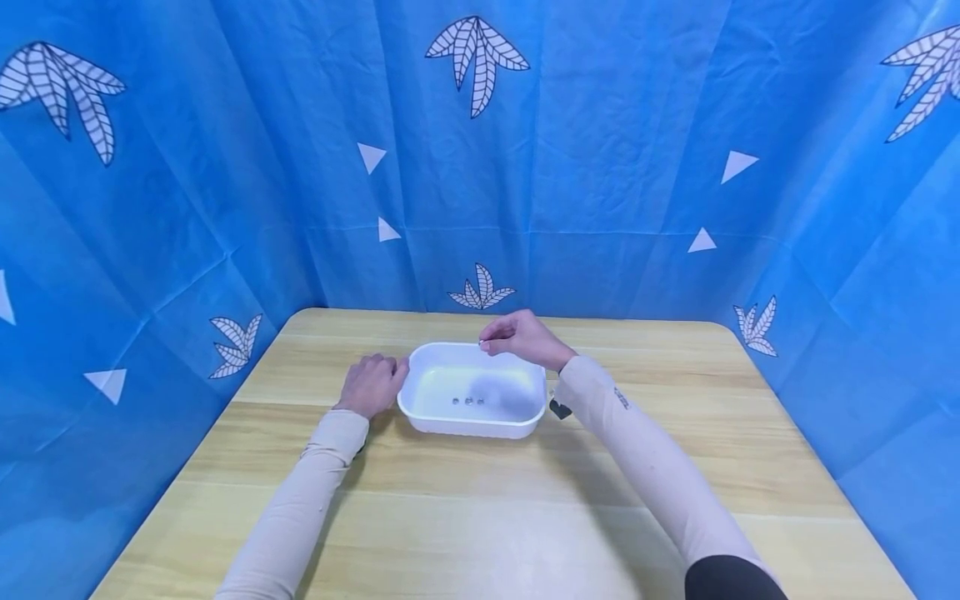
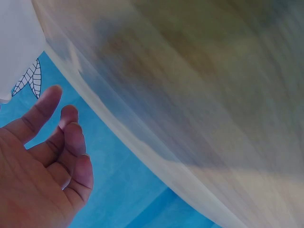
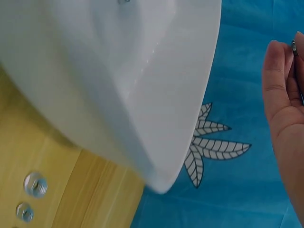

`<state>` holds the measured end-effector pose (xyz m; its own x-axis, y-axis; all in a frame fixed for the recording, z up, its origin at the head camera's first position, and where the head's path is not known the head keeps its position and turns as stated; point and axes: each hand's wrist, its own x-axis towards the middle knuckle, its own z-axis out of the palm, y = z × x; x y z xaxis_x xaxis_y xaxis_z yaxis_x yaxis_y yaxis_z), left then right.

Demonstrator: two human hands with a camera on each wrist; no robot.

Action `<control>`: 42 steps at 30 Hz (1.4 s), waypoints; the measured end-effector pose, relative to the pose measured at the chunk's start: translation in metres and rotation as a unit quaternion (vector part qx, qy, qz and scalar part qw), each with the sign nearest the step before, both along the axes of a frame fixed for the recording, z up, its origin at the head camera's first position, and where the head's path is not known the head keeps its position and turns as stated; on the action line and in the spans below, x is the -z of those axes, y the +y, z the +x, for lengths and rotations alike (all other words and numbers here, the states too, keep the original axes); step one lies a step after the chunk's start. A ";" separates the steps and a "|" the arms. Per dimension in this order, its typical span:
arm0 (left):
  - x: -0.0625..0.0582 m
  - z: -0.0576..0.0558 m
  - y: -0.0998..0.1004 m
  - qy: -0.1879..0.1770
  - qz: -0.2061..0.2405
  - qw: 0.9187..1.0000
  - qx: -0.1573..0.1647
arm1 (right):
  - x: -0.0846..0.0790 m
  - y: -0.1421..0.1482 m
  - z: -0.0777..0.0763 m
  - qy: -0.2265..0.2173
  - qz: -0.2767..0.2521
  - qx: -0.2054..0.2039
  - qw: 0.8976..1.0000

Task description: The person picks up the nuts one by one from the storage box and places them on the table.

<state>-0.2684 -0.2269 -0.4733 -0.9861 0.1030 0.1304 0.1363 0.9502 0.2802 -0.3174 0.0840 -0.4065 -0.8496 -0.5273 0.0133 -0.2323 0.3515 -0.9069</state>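
My right hand (image 1: 521, 335) is raised over the far rim of a white plastic basin (image 1: 427, 425), thumb and fingertips pinching a small metal nut (image 3: 293, 46). Only a sliver of that nut shows between the fingers. On the basin floor lie a few small metal nuts (image 1: 455, 401), grouped near the middle. Beside the basin's left end is my left hand (image 1: 371, 385), close to the rim. In the left wrist view its fingers (image 2: 42, 111) are loosely bent and hold nothing; its thumb is hidden there.
Two metal hex nuts, a larger nut (image 3: 35, 184) and a smaller nut (image 3: 24, 212), lie on the wooden table (image 1: 450, 517) outside the basin. A small dark object (image 1: 559, 408) sits by the right sleeve. Blue patterned curtain (image 1: 600, 167) encloses the back and sides.
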 end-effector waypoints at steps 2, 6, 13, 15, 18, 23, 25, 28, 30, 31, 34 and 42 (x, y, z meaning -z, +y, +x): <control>0.000 0.000 0.000 -0.001 0.001 1.000 0.001 | -0.002 0.005 0.001 -0.001 0.001 0.004 1.000; 0.001 -0.002 -0.001 -0.003 0.002 1.000 0.003 | -0.004 0.014 0.002 -0.004 0.004 0.015 1.000; 0.001 -0.004 -0.001 -0.011 0.008 1.000 0.005 | 0.001 0.035 -0.001 -0.004 0.006 0.039 0.999; 0.000 -0.003 -0.001 -0.012 0.008 1.000 0.005 | 0.002 0.041 -0.001 -0.001 0.008 0.045 0.999; 0.000 -0.003 -0.001 -0.012 0.009 1.000 0.004 | 0.003 0.051 0.001 0.001 0.011 0.057 0.998; 0.001 -0.004 -0.002 -0.013 0.008 1.000 0.003 | 0.004 0.069 0.003 0.002 0.008 0.075 0.997; 0.002 -0.004 -0.002 -0.014 0.009 1.000 0.004 | 0.006 0.076 0.003 0.000 0.003 0.083 0.997; 0.003 -0.004 -0.003 -0.014 0.010 1.000 0.005 | 0.008 0.086 0.004 -0.003 -0.007 0.091 0.996; 0.003 -0.004 -0.003 -0.016 0.012 1.000 0.005 | 0.011 0.092 0.005 -0.005 -0.010 0.098 0.995; 0.003 -0.004 -0.003 -0.016 0.012 1.000 0.004 | 0.012 0.095 0.006 -0.006 -0.012 0.101 0.995; 0.003 -0.004 -0.003 -0.019 0.012 1.000 0.004 | 0.016 0.103 0.008 -0.009 -0.006 0.107 0.994; 0.002 -0.005 -0.002 -0.020 0.012 1.000 0.008 | 0.032 0.130 0.013 -0.027 0.033 0.125 0.991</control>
<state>-0.2730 -0.2292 -0.4754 -0.9888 0.1158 0.0940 0.1395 0.9413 0.3074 -0.3046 0.2138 -0.4385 -0.9522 -0.2991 -0.0630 -0.0827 0.4505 -0.8889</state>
